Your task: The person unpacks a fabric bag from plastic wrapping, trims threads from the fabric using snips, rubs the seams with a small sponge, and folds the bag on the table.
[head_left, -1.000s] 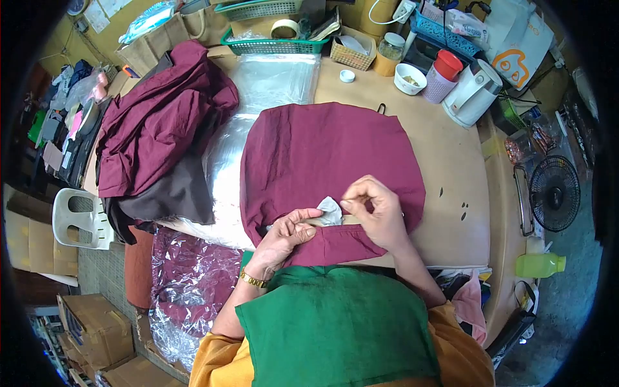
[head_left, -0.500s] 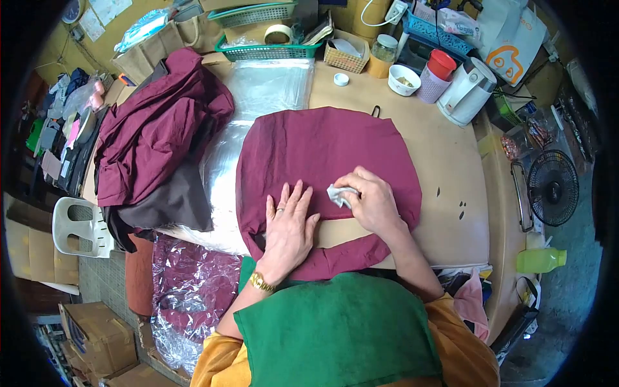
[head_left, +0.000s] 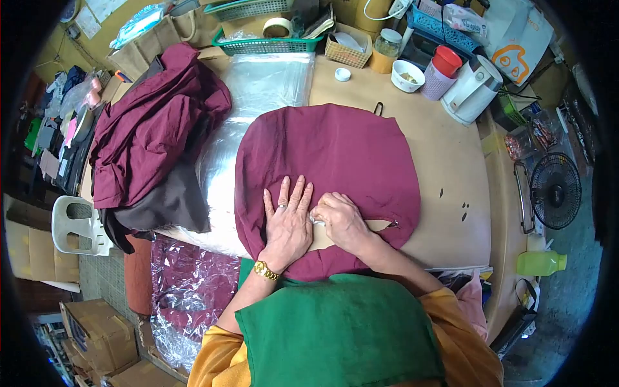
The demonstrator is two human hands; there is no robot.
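A maroon fabric piece (head_left: 329, 148) lies spread on the tan tabletop, with an opening along its near side through which the tan surface shows. My left hand (head_left: 289, 226) rests flat on the fabric at the left of this opening, fingers spread, a ring on one finger. Close beside it, my right hand (head_left: 342, 222) is closed round a small white cloth (head_left: 316, 220), pressed to the fabric's edge at the opening. Most of the white cloth is hidden under the fingers.
Maroon and dark garments (head_left: 151, 135) are heaped at the left, beside clear plastic sheets (head_left: 271, 84). Along the back stand a green basket (head_left: 267, 46), a wicker basket (head_left: 349, 54), a bowl (head_left: 407, 77) and a white kettle (head_left: 471, 90). A black fan (head_left: 554, 191) is at the right.
My left hand has gone from pinching at the opening to lying flat on the fabric. My right hand has taken the white cloth and moved left and down, close to my left hand.
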